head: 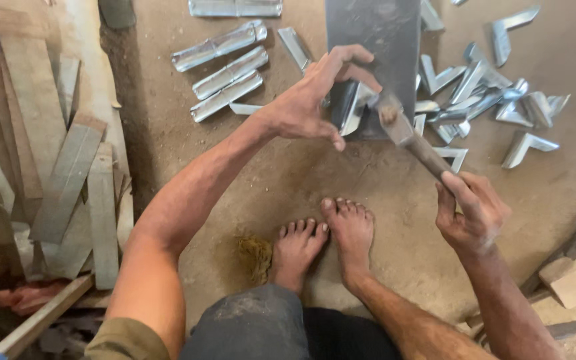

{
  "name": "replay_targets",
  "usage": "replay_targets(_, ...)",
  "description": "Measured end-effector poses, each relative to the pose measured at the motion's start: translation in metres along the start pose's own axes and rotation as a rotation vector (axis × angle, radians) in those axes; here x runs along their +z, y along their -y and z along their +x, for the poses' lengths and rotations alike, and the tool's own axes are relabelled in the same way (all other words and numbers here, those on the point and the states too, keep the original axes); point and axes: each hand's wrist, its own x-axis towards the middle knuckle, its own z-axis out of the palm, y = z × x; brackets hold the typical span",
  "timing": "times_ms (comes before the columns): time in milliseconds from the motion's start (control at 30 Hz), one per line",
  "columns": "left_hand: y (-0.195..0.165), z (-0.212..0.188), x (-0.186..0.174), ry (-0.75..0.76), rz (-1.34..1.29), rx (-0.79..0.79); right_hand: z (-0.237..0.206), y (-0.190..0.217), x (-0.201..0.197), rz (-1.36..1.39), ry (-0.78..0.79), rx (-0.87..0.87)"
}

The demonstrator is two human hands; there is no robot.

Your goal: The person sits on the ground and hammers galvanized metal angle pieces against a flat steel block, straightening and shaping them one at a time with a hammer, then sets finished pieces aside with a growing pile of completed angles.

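Main risk sits at the dark flat steel plate (375, 33) lying on the dusty concrete floor (268, 173): it is serving as the anvil, and it is resting loose on grit as far as I can tell, so a hard blow could be skating it sideways.

Next, the left hand (315, 100). It is pinching the bent shiny sheet-metal angle piece (353, 107) upright on the plate's near edge, thumb below, fingers curled over the top. Fingertips are sitting right beside the strike zone. A glancing blow is likely landing on the thumb or index finger.

The wooden-handled hammer with a worn steel head (395, 120) is blurring in mid-motion, head just beside the angle piece, touching or nearly so; can't tell which. The right hand (471, 210) is wrapped closed around the handle end, far from the head, so control is looser.

Bare feet (325, 240) are planted near the plate's edge, just below the work. A piece kicking out or a dropped hammer is heading straight there. Cut edges look sharp.

The pile of finished silver angle brackets (495, 107) is crowding the plate's right side, near the swing path. The folded silver channel strips (225, 70) are lying clear, left of the left hand.
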Motion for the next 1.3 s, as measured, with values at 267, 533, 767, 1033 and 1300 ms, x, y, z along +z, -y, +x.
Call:
replay_targets(267, -0.072, 0.051, 0.017, 0.045, 0.451, -0.858, -0.017, 0.023, -0.016, 0.077, -0.061, 0.155)
replay_targets(533, -0.001, -0.007, 0.028, -0.108, -0.120, -0.119, 0.016, -0.008, 0.000, -0.050, -0.004, -0.024)
replay_targets(767, 0.015, -0.010, 0.030, -0.095, -0.264, -0.039, -0.006, -0.006, 0.020, 0.256, -0.086, -0.013)
replay_targets(1033, 0.008, -0.008, 0.013, -0.020, -0.309, -0.243, 0.040, 0.049, -0.011, 0.143, 0.064, 0.197)
replay_targets(1300, 0.010, -0.010, 0.013, -0.050, -0.270, -0.127, 0.079, 0.069, -0.024, 0.051, 0.164, 0.339)
